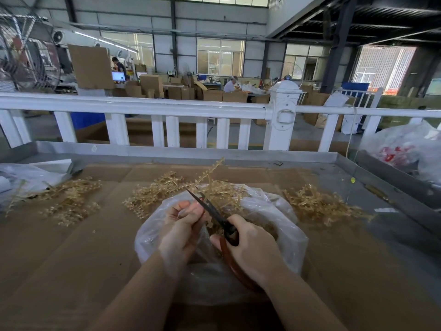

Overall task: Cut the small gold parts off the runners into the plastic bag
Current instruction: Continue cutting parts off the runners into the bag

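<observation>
A clear plastic bag (281, 225) lies open on the cardboard in front of me, with gold pieces inside. Over its mouth my left hand (183, 225) pinches a gold runner (212, 185) that sticks up and away from me. My right hand (253, 244) grips dark scissors (212, 209) by their reddish-brown handles. The blades are parted, tips pointing up-left beside the runner and close to my left fingers. Loose gold runners lie in three heaps: left (64, 199), centre behind the bag (155, 192) and right (319, 204).
Cardboard (95, 259) covers a metal tray table with a raised rim (191, 152). A crumpled clear bag (26, 175) lies at far left, another bag with red print (405, 151) at right. A white railing (148, 107) runs behind the table. Workers sit among cartons far off.
</observation>
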Available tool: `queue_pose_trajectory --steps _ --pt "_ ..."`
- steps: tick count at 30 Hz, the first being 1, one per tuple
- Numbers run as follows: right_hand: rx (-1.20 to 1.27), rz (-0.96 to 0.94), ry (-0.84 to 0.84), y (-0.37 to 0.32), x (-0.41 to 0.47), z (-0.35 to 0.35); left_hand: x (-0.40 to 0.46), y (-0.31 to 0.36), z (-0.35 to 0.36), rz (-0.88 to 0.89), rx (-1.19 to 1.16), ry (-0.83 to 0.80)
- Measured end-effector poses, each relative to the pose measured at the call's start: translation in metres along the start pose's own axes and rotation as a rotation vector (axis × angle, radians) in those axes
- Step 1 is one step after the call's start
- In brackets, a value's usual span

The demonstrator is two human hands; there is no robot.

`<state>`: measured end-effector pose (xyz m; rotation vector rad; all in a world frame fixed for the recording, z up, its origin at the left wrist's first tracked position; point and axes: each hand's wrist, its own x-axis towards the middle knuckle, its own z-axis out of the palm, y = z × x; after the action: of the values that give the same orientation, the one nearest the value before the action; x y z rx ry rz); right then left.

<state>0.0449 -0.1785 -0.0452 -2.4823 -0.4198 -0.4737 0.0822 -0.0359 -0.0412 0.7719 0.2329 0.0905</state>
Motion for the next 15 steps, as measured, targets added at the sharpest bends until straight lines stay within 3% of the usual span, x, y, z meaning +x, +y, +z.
queue_pose_trajectory --steps 15 --pt "0.119 0.030 -0.073 0.0020 0.0064 0.0014 0.0026 -0.0031 -0.0014 -0.027 0.005 0.010"
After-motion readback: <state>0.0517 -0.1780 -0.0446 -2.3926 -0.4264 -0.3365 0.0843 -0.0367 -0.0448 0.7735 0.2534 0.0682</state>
